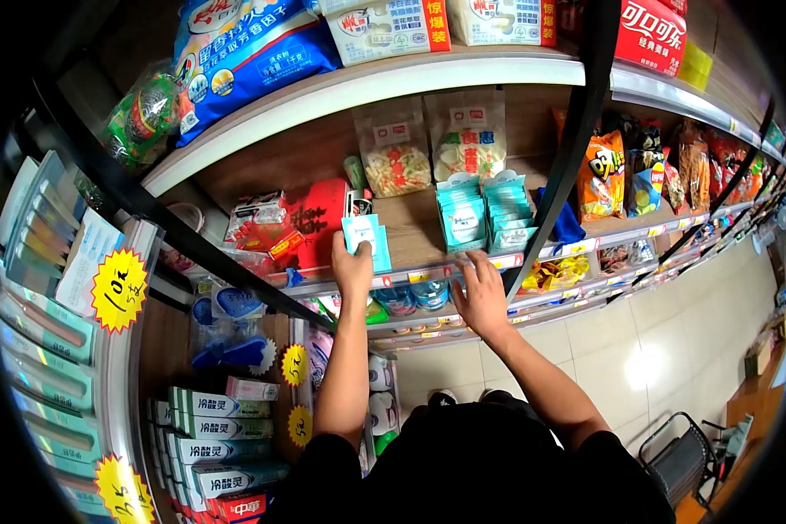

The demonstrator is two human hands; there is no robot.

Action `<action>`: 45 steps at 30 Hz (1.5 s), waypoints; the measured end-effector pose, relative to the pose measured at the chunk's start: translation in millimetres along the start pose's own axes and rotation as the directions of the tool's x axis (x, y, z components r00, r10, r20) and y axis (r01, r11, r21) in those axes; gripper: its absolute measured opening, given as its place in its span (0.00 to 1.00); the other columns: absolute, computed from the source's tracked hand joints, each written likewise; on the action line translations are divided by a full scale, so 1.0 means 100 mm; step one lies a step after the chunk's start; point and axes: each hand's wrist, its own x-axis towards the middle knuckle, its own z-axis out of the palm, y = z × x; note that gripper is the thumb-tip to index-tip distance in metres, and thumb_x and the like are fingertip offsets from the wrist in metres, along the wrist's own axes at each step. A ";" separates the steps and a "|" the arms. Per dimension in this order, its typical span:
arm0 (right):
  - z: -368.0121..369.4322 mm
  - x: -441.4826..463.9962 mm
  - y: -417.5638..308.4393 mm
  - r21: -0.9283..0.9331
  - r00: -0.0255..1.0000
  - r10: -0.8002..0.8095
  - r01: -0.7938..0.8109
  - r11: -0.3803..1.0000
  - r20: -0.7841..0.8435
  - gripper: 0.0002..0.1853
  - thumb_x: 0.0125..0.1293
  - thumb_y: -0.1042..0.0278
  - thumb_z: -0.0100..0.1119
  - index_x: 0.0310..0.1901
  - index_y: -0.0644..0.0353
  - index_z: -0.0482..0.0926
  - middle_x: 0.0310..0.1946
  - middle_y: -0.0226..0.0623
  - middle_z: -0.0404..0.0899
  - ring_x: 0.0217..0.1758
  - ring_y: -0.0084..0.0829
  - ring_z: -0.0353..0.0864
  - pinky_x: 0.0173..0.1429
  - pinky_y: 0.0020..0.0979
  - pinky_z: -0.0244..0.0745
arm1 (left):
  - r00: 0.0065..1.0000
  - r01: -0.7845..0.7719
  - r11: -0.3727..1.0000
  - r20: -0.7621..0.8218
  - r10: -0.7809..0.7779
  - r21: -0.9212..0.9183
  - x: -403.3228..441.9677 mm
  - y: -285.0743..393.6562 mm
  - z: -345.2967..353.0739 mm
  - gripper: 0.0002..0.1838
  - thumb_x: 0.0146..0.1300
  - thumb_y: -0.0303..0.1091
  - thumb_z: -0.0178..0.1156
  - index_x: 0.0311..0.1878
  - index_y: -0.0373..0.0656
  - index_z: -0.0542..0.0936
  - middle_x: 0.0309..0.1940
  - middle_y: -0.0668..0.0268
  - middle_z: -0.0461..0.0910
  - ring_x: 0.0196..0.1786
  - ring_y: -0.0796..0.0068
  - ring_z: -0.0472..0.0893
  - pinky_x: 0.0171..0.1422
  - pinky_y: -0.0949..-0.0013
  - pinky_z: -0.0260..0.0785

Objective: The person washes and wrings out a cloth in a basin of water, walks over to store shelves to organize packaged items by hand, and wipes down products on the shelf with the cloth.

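Flat teal-and-white sachets (363,230) — overlapping, printed face showing — are pinched in the left hand (353,265), just left of the frame's centre. Slightly right of centre, a left row (463,220) and a right row (509,214) of similar teal packets sit side by side, overlapping in layers.

Remotely, I am logging sachets (365,231) sitting in the left hand (353,266) over the shelf (408,229); two sachet rows (465,224) standing rightward, right hand (482,295) before them; bags (395,159) standing behind; toothpaste boxes (223,428) lying lower left.
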 end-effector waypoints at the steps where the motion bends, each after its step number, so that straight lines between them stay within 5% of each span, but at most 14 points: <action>1: 0.00 0.00 -0.01 0.011 1.000 -0.006 0.006 1.000 0.004 0.24 0.62 0.71 0.67 0.60 0.60 0.76 0.63 0.51 0.74 0.68 0.54 0.73 0.71 0.49 0.69 | 0.999 -0.012 0.995 0.045 0.017 -0.102 -0.04 0.08 0.03 0.12 0.60 0.26 0.63 0.47 0.38 0.78 0.41 0.49 0.85 0.46 0.47 0.84 0.53 0.53 0.74; 6: -0.12 0.10 -0.01 0.084 0.991 -0.126 0.130 0.988 -0.049 0.20 0.61 0.72 0.66 0.55 0.62 0.76 0.59 0.50 0.76 0.62 0.51 0.76 0.67 0.49 0.71 | 0.977 0.020 0.901 0.200 0.074 -0.434 -0.29 0.48 0.42 0.13 0.63 0.29 0.61 0.49 0.36 0.78 0.39 0.59 0.85 0.42 0.71 0.81 0.48 0.63 0.74; 10: -0.24 0.17 0.07 0.142 0.986 -0.160 0.166 0.976 -0.056 0.22 0.61 0.72 0.66 0.57 0.61 0.77 0.58 0.48 0.77 0.63 0.49 0.76 0.68 0.48 0.71 | 0.957 0.109 0.803 0.280 0.074 -0.586 -0.44 0.53 0.93 0.12 0.67 0.32 0.59 0.50 0.37 0.77 0.41 0.61 0.84 0.43 0.72 0.80 0.50 0.65 0.73; 12: -0.31 0.22 0.13 0.184 0.988 -0.149 0.153 0.971 -0.039 0.23 0.61 0.72 0.66 0.59 0.62 0.77 0.60 0.48 0.76 0.65 0.49 0.75 0.69 0.48 0.70 | 0.953 0.075 0.897 0.296 0.065 -0.436 -0.49 0.72 1.01 0.13 0.69 0.30 0.57 0.55 0.38 0.77 0.45 0.66 0.82 0.46 0.77 0.77 0.54 0.68 0.71; 15: -0.38 0.27 0.23 0.184 0.987 -0.160 0.160 0.970 -0.017 0.27 0.60 0.71 0.66 0.63 0.62 0.75 0.64 0.51 0.73 0.68 0.52 0.73 0.73 0.48 0.67 | 0.948 0.092 0.884 0.312 0.063 -0.458 -0.46 0.63 1.23 0.12 0.71 0.29 0.58 0.56 0.38 0.78 0.47 0.66 0.84 0.48 0.77 0.79 0.56 0.69 0.71; 17: -0.37 0.29 0.28 0.160 0.986 -0.165 0.161 0.974 0.013 0.31 0.59 0.70 0.67 0.65 0.64 0.72 0.67 0.55 0.69 0.71 0.55 0.69 0.75 0.49 0.65 | 0.935 0.117 0.749 0.326 0.137 -0.652 -0.44 0.60 1.32 0.10 0.72 0.28 0.61 0.53 0.36 0.80 0.46 0.65 0.86 0.48 0.76 0.83 0.54 0.68 0.75; 20: -0.36 0.31 0.32 0.181 0.992 -0.120 0.113 0.977 0.029 0.32 0.59 0.70 0.68 0.66 0.65 0.71 0.68 0.56 0.68 0.72 0.55 0.69 0.76 0.49 0.65 | 0.913 0.130 0.792 0.384 0.139 -0.596 -0.39 0.44 1.35 0.13 0.73 0.26 0.63 0.58 0.36 0.79 0.54 0.64 0.86 0.55 0.77 0.83 0.61 0.70 0.73; 24: -0.22 0.32 0.40 0.142 0.988 -0.136 0.125 0.982 0.067 0.34 0.58 0.69 0.69 0.67 0.68 0.70 0.68 0.59 0.68 0.73 0.56 0.68 0.78 0.48 0.64 | 0.917 0.089 0.860 0.379 0.127 -0.503 -0.36 0.45 1.42 0.13 0.71 0.22 0.63 0.57 0.34 0.79 0.51 0.63 0.87 0.52 0.76 0.84 0.58 0.71 0.75; 26: -0.16 0.32 0.43 0.145 0.988 -0.139 0.128 0.981 0.072 0.35 0.59 0.68 0.69 0.67 0.69 0.69 0.68 0.59 0.68 0.74 0.56 0.67 0.78 0.48 0.63 | 0.933 0.064 0.865 0.338 0.125 -0.497 -0.34 0.46 1.43 0.12 0.70 0.22 0.64 0.55 0.35 0.81 0.47 0.63 0.88 0.48 0.77 0.85 0.54 0.71 0.76; 31: -0.07 0.32 0.47 0.116 0.986 -0.126 0.113 0.987 0.110 0.37 0.58 0.67 0.71 0.68 0.72 0.68 0.67 0.60 0.69 0.73 0.56 0.68 0.78 0.47 0.64 | 0.937 -0.092 0.984 0.322 0.137 -0.151 -0.27 0.30 1.43 0.09 0.63 0.25 0.72 0.46 0.37 0.86 0.36 0.68 0.87 0.34 0.85 0.80 0.39 0.75 0.71; 32: -0.06 0.33 0.47 0.114 0.987 -0.125 0.114 0.987 0.103 0.37 0.58 0.67 0.71 0.68 0.72 0.68 0.67 0.60 0.69 0.73 0.56 0.68 0.78 0.47 0.64 | 0.932 -0.191 0.978 0.299 0.207 -0.082 -0.28 0.33 1.41 0.11 0.62 0.25 0.73 0.47 0.37 0.86 0.32 0.71 0.86 0.32 0.84 0.79 0.37 0.74 0.70; 34: -0.02 0.31 0.48 0.105 0.987 -0.133 0.123 0.987 0.094 0.37 0.58 0.67 0.71 0.67 0.73 0.68 0.65 0.59 0.70 0.71 0.55 0.70 0.76 0.47 0.66 | 0.928 -0.115 0.960 0.316 0.195 -0.256 -0.29 0.37 1.41 0.12 0.58 0.31 0.75 0.42 0.39 0.85 0.29 0.64 0.80 0.30 0.73 0.80 0.36 0.68 0.71; 42: 0.09 0.25 0.38 -0.051 0.994 -0.059 0.063 0.997 0.088 0.34 0.59 0.68 0.68 0.66 0.71 0.70 0.63 0.54 0.72 0.69 0.50 0.72 0.74 0.44 0.67 | 0.912 -0.137 0.980 0.368 0.181 -0.141 -0.35 0.57 1.23 0.13 0.61 0.30 0.74 0.46 0.40 0.81 0.31 0.63 0.87 0.32 0.74 0.84 0.37 0.69 0.75; 45: 0.11 0.26 0.33 -0.095 0.998 -0.051 0.055 0.994 0.047 0.31 0.61 0.69 0.63 0.67 0.68 0.71 0.64 0.49 0.72 0.69 0.48 0.72 0.74 0.44 0.67 | 0.906 -0.274 0.945 0.282 0.316 -0.178 -0.31 0.50 1.21 0.12 0.70 0.34 0.66 0.54 0.44 0.81 0.32 0.56 0.85 0.32 0.55 0.85 0.38 0.56 0.76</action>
